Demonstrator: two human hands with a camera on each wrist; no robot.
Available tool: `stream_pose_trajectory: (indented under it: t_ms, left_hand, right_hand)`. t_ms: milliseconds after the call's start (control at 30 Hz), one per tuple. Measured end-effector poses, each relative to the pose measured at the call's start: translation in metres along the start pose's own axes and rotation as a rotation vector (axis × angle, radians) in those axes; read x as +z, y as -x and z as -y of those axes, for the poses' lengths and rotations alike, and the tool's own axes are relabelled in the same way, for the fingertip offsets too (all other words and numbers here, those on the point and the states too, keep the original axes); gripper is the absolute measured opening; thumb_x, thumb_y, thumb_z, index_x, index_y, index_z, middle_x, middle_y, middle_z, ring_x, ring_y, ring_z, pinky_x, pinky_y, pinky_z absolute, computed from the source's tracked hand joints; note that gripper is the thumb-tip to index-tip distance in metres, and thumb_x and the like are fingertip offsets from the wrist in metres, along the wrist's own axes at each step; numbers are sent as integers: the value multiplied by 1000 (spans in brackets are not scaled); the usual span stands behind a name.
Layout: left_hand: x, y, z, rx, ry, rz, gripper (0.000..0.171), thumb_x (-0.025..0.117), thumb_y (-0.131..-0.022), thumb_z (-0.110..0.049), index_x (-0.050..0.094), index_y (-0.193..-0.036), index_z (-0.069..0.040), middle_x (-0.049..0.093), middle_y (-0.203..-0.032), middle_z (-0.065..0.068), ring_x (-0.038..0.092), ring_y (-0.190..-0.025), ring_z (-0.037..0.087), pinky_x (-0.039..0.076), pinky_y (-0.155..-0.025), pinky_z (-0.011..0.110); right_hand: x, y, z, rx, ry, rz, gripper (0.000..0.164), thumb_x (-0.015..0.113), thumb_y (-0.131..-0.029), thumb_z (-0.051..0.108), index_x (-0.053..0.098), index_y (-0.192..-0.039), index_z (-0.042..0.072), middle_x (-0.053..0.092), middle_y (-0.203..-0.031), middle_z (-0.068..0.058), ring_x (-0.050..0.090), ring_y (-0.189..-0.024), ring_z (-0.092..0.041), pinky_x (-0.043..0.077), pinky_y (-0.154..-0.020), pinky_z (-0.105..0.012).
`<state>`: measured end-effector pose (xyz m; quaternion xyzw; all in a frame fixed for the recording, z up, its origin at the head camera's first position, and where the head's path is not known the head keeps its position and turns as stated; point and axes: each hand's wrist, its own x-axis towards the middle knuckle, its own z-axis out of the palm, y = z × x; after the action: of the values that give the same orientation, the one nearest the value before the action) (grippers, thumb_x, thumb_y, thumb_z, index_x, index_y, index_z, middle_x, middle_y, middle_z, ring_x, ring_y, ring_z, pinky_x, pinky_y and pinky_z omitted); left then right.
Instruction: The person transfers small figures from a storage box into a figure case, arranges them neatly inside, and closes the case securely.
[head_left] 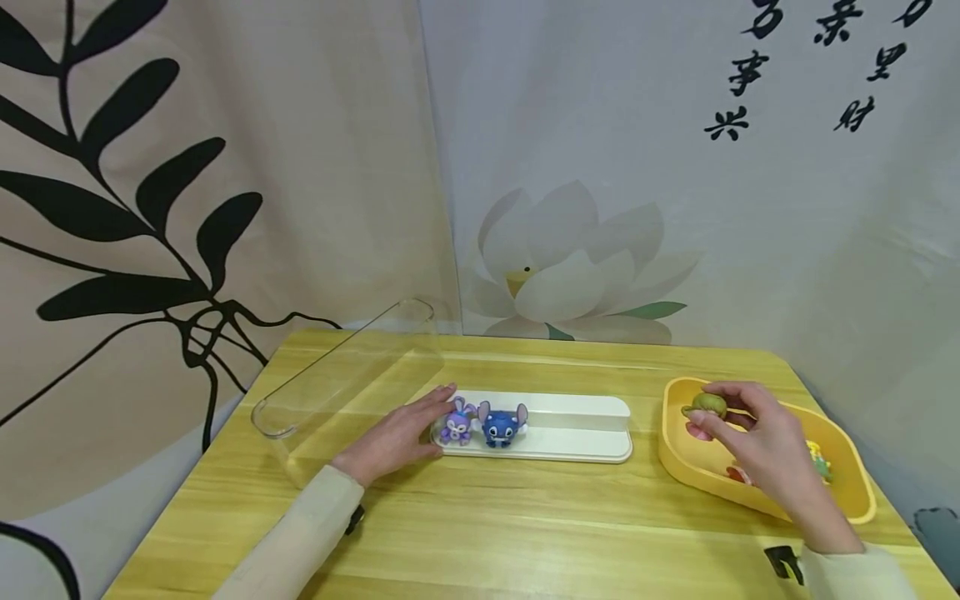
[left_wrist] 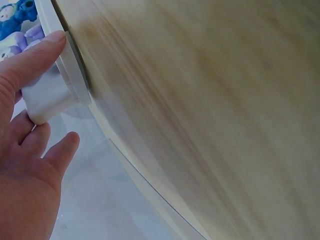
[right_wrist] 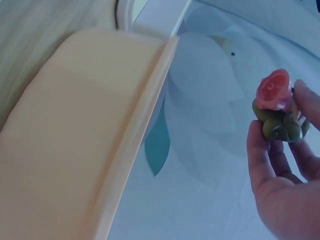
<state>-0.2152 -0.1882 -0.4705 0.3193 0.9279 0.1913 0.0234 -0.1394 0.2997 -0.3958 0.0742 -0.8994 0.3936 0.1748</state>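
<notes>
A white stepped display base [head_left: 573,417] lies lengthwise on the table. My left hand [head_left: 397,433] grips its left end, with the thumb [left_wrist: 42,55] on the front edge and other fingers at the end. Beside that hand, a purple rabbit-like figurine [head_left: 456,422] and a blue big-eared figurine [head_left: 500,427] stand on the base. My right hand [head_left: 776,446] pinches a small figurine [right_wrist: 277,107], green with a coral-pink flower-like part, above the yellow tray [head_left: 678,468]. In the head view, the fingers partly cover this figurine.
Behind the left forearm lies a clear plastic cover [head_left: 348,375]. A yellow-green figurine [head_left: 820,463] and a reddish piece [head_left: 738,475] are in the yellow tray, partly behind the right hand. A printed curtain [head_left: 360,167] hangs along the table's back edge.
</notes>
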Motion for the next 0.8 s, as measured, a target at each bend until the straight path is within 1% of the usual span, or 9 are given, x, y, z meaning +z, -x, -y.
stream_pose_trajectory:
  t_ms: [67, 167, 300, 400, 500, 633, 800]
  left_hand:
    - [0, 0, 0, -3, 1, 2, 79, 82, -90, -20, 44, -157, -9, 20, -171, 0, 26, -155, 25, 35, -121, 45]
    - [-1, 0, 0, -9, 3, 7, 79, 82, -90, -20, 43, -158, -10, 20, -172, 0, 25, -155, 25, 35, -121, 45]
    - [-1, -1, 0, -14, 5, 13, 79, 82, -91, -21, 43, -158, -11, 20, -172, 0, 24, -156, 24, 34, -122, 45]
    - [-1, -1, 0, -11, 12, 12, 79, 82, -91, -21, 43, -158, -11, 19, -172, 0, 24, -156, 24, 34, -122, 45]
    - [-1, 0, 0, -12, 18, 8, 79, 82, -90, -20, 43, -158, -11, 19, -172, 0, 24, -156, 24, 34, -122, 45]
    - [-1, 1, -1, -14, 26, 5, 79, 82, -90, -20, 43, -158, -11, 20, -172, 0, 24, -156, 24, 34, -122, 46]
    - [-1, 1, -2, -11, 25, 3, 79, 82, -90, -20, 44, -158, -10, 21, -172, 2, 26, -155, 24, 35, -121, 46]
  right_hand:
    - [4, -1, 6, -8, -4, 0, 41, 80, -93, 17, 64, -126, -1, 61, -121, -14, 55, -96, 22, 51, -77, -1]
    - [12, -3, 13, -48, -12, -3, 42, 83, -90, 13, 64, -126, -1, 61, -123, -14, 52, -98, 20, 49, -81, 0]
    - [26, -5, 21, -128, -53, 7, 44, 84, -86, 5, 67, -127, 0, 62, -120, -10, 55, -101, 8, 48, -88, -1]
    - [36, -6, 28, -170, -96, 25, 43, 84, -85, 2, 69, -125, 1, 62, -115, -7, 59, -99, 4, 49, -89, -4]
    - [45, -7, 36, -175, -131, 44, 39, 85, -85, 3, 70, -121, 4, 63, -113, -4, 60, -98, 2, 51, -91, -6]
    - [56, -8, 43, -153, -124, 65, 36, 87, -85, 10, 72, -118, 9, 64, -112, -1, 59, -99, 2, 50, -91, -5]
    - [69, -9, 46, -145, -136, 84, 36, 86, -86, 13, 71, -117, 6, 64, -111, 0, 60, -99, -3, 53, -89, -8]
